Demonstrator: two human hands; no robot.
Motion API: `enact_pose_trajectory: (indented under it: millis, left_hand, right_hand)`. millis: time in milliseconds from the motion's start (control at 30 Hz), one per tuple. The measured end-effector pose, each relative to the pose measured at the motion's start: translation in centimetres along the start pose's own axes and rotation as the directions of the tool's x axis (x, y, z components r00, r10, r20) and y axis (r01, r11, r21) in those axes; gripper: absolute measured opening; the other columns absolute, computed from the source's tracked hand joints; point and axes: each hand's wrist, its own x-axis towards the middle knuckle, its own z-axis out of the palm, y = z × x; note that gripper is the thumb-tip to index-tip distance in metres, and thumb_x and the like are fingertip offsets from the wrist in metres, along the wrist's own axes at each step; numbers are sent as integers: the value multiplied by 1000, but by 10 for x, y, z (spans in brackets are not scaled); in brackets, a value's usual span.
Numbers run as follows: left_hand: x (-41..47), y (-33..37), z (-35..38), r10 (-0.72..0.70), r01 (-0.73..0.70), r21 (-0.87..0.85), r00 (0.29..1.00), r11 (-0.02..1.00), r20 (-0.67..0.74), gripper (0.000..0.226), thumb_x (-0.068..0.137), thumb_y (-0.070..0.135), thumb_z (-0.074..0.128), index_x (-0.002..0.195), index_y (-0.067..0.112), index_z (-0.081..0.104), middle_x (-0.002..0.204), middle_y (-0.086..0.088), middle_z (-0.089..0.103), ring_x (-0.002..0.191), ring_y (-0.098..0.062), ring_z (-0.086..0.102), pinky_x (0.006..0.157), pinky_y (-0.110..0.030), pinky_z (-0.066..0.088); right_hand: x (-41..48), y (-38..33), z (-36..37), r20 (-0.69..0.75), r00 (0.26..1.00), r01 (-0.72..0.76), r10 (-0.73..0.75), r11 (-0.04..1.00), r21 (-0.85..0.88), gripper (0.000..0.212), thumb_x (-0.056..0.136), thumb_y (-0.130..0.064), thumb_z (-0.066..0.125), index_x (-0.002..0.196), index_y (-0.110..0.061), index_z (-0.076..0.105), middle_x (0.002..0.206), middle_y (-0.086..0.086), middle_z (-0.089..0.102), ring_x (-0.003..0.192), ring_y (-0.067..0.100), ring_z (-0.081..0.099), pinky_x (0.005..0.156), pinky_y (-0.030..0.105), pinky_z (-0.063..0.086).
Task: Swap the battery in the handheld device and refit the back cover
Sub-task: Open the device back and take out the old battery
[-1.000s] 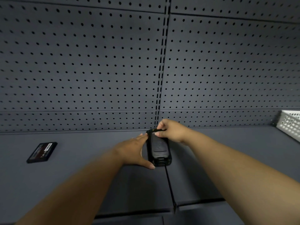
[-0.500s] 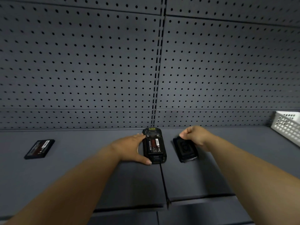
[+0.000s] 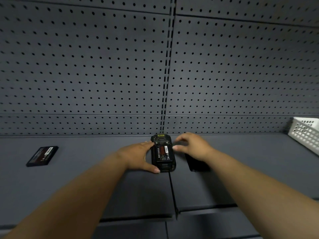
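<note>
Centrally, device [image 3: 163, 153] lies face down on the grey shelf [image 3: 86, 183], back cover off, long axis running 12 to 6 o'clock, straddling the seam between two shelf panels. Fitted battery [image 3: 163, 154] sits exposed in its bay, label up, red patch and barcode visible. Left hand [image 3: 138, 155] braces the device from 9 o'clock: fingers spread along its left edge, thumb touching the near left corner, hand not closed round it. Right hand [image 3: 192, 145] hovers at 3 o'clock of the device, just beside its upper right edge; fingers curled and apart, blurred, holding nothing that shows; contact with the device cannot be told. Cover [image 3: 196, 163] lies flat on the shelf just right of the device, partly under the right wrist. Spare battery [image 3: 42, 156] lies well apart at 9 o'clock, label up. White basket [image 3: 306, 133] at far 3 o'clock against the pegboard [image 3: 86, 66].
</note>
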Motion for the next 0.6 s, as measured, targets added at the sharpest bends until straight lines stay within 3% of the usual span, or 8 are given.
enact_pose_trajectory:
  millis: [100,267,600]
  left_hand:
    - [0,-1,0,-8,8,4,1000,1000,14,111,68,60,70,151,17,10,160,-3,17,147,-15,16,121,-28,15]
    - [0,-1,2,-13,12,14,1000,1000,17,111,70,60,69,151,16,7,160,-4,14,148,-14,13,120,-27,14]
    - [-1,0,1,-3,3,24,1000,1000,17,109,71,58,68,150,13,9,160,-4,14,147,-15,16,121,-27,16]
  right_hand:
    - [-5,-20,4,141,985,116,-103,990,-84,55,82,-38,68,130,-17,54,137,4,53,128,19,46,105,25,34]
    - [-7,-26,7,202,971,162,-124,970,-180,62,80,-41,69,135,-17,49,140,5,50,129,20,46,107,29,36]
    - [-9,-30,10,295,941,277,-166,879,-389,49,91,-42,53,124,-6,53,125,14,59,113,29,57,94,35,47]
